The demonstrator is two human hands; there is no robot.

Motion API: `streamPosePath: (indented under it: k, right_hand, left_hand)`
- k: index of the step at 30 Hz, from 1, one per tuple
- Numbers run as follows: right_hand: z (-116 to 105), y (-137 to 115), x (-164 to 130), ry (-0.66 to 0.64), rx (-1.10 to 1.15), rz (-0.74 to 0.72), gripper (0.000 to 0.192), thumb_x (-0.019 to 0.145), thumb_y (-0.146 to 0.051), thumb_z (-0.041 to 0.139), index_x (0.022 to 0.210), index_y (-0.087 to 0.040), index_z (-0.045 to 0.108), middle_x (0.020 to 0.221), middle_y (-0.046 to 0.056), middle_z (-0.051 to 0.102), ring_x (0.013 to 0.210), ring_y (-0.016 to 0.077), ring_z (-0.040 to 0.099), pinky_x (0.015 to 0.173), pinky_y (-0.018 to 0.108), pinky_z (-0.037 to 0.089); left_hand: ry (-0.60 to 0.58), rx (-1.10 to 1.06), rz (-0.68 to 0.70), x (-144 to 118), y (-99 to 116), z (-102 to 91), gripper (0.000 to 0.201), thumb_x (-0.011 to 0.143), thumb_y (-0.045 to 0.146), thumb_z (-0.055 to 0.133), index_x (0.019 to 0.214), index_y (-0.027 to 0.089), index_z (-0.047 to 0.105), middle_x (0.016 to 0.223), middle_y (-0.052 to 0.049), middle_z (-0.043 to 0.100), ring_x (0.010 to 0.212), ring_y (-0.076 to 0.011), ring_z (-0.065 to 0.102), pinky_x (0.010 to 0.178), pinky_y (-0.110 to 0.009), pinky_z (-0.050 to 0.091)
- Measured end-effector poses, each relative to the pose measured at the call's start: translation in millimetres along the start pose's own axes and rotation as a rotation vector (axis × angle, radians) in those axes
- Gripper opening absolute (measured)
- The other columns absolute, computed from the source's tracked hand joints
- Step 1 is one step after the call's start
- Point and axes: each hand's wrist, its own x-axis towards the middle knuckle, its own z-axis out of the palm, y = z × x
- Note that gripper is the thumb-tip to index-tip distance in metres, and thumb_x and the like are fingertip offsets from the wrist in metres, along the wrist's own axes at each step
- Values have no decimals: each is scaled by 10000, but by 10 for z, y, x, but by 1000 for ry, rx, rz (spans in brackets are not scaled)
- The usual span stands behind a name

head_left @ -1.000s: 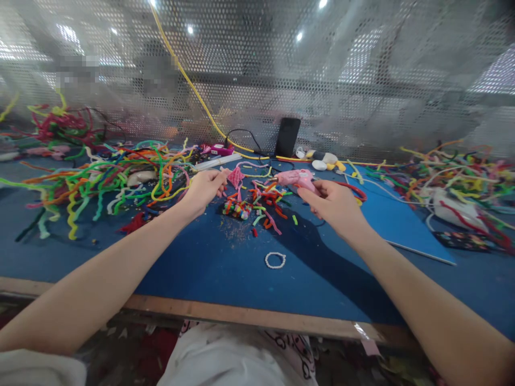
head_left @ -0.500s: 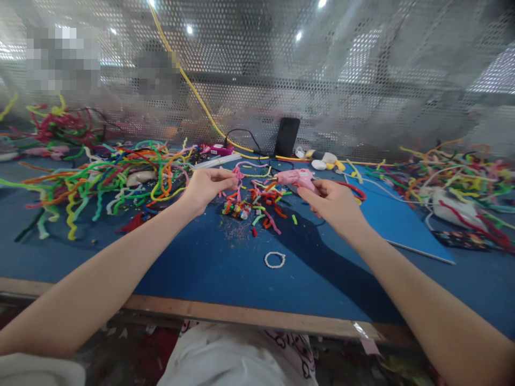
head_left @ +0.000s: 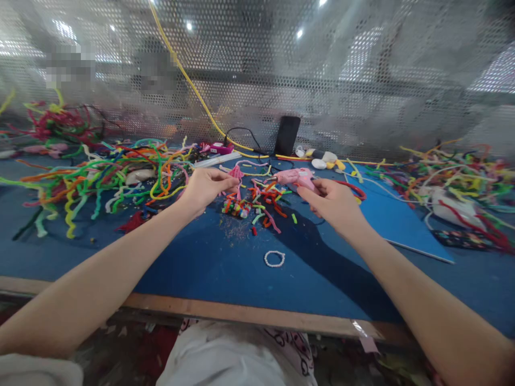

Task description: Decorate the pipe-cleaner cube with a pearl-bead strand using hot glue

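Observation:
My left hand (head_left: 205, 187) pinches a small pink pipe-cleaner piece (head_left: 236, 174) above the blue table. My right hand (head_left: 333, 203) grips a pink glue gun (head_left: 295, 177) whose nozzle points left at that piece, a short gap away. Below both hands lies a small pile of cut coloured pipe-cleaner bits (head_left: 253, 206). A white bead ring (head_left: 274, 259) rests on the table nearer to me.
Tangles of coloured pipe cleaners (head_left: 100, 177) spread over the left, and more pipe cleaners (head_left: 454, 171) over the right. A black phone (head_left: 287, 136) leans on the perforated screen behind. A blue board (head_left: 398, 225) lies at right. The table's wooden edge (head_left: 241, 313) runs below.
The pink piece has turned in my left fingers, from a flat face to a narrow edge. The glue gun and right hand stay nearly still.

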Motion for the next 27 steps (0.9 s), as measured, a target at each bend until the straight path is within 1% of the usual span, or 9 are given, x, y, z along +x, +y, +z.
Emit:
streamPosePath:
  k: [6,10,14,17,19,21,23,25,27]
  right_hand:
    - [7,2,3,-1,6,-5,360,800,-554,679,799,-195,646,612,13,597,578,155,489,559,297,361]
    - [14,20,14,6,-2,-14,358,798,-554,677,793,-198,644,617,16,599,583,159,490,557,299,361]
    - [12,18,11,10,-10,-19,344,798,-542,670,816,-198,664,625,13,603,588,159,493,561,298,363]
    - [10,5,1,12,-8,-19,343,799,-535,667,828,-194,671,632,15,606,592,159,499,564,299,365]
    - [12,-4,-4,15,-5,-10,347,795,-539,670,815,-193,664,627,14,602,588,157,497,564,299,366]
    - [19,-11,-8,16,-7,-1,354,791,-547,672,784,-194,641,616,11,592,578,152,488,558,298,363]
    - [27,-19,-16,13,-12,-1,362,795,-554,665,757,-196,621,601,8,580,565,147,476,546,296,355]
    - [35,-32,-30,3,-8,-11,361,798,-554,659,781,-194,636,597,7,580,561,148,477,537,295,351]
    - [43,-52,-53,-10,9,-20,370,793,-554,663,839,-186,666,615,12,598,567,154,494,534,295,358]
  left_hand:
    - [-61,-70,10,41,-66,19,257,789,315,814,964,127,804,1030,-104,806,917,-222,775,1005,-419,580]
    - [-107,-103,-13,58,-98,10,317,781,255,808,1065,117,775,1081,-118,802,1045,-242,759,1090,-449,536]
    - [-58,18,-21,79,-127,-45,341,703,287,872,988,123,784,971,-119,811,956,-258,770,999,-453,583]
    - [-7,188,4,126,-156,-94,295,821,345,770,1006,115,779,865,-122,800,825,-252,769,888,-452,614]
    - [2,298,76,154,-161,-105,331,899,256,654,1194,132,737,1034,-137,796,971,-256,759,949,-448,590]
    - [5,453,180,156,-143,-85,433,885,151,618,1312,173,686,1323,-144,706,1254,-275,652,1082,-466,511]
    - [-20,610,273,118,-98,-38,379,871,166,654,1239,201,737,1470,-130,606,1417,-303,510,1179,-515,401]
    - [-71,679,314,51,-41,27,228,882,303,702,1075,232,802,1446,-107,627,1413,-317,504,1219,-564,313]
    - [-127,688,334,-22,6,94,239,881,417,715,1019,251,819,1466,-98,610,1421,-328,481,1223,-583,284]
